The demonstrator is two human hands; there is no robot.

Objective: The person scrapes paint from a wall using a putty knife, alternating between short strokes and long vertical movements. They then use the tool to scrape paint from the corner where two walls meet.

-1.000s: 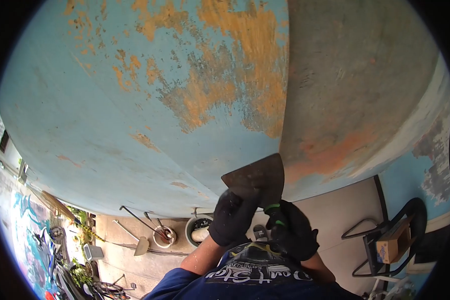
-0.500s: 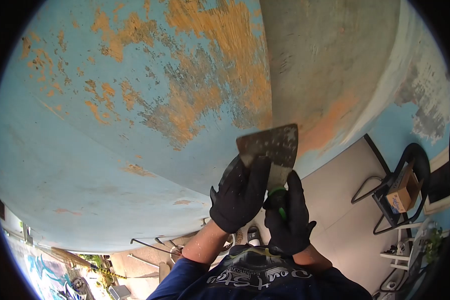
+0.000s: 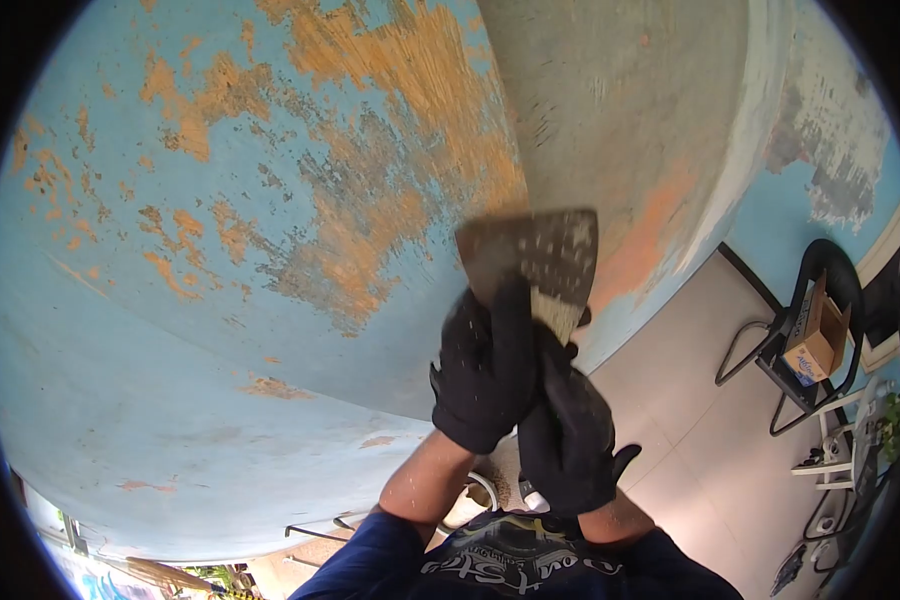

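Observation:
A wide scraper (image 3: 560, 250) with a dark, speckled metal blade is held up in front of a curved wall of worn blue paint (image 3: 370, 350). My left hand (image 3: 485, 365), in a black glove, lies against the blade from the left, thumb over its lower part. Wrapped round the scraper's handle is my right hand (image 3: 570, 435), also black-gloved; the handle is hidden by its fingers. Orange and grey patches (image 3: 370, 220) show on the blue paint, and a grey-brown surface (image 3: 630, 110) adjoins on the right.
At the right stands a black chair (image 3: 820, 330) with an open cardboard box (image 3: 818, 335) on it. Below it are a white rack (image 3: 835, 445) and a green plant (image 3: 895, 420). A round container (image 3: 470, 500) is on the floor near my body.
The scraper and both hands have moved up slightly in view, and my right hand has closed in over the green handle, which no longer shows. The wall has shifted left in view.

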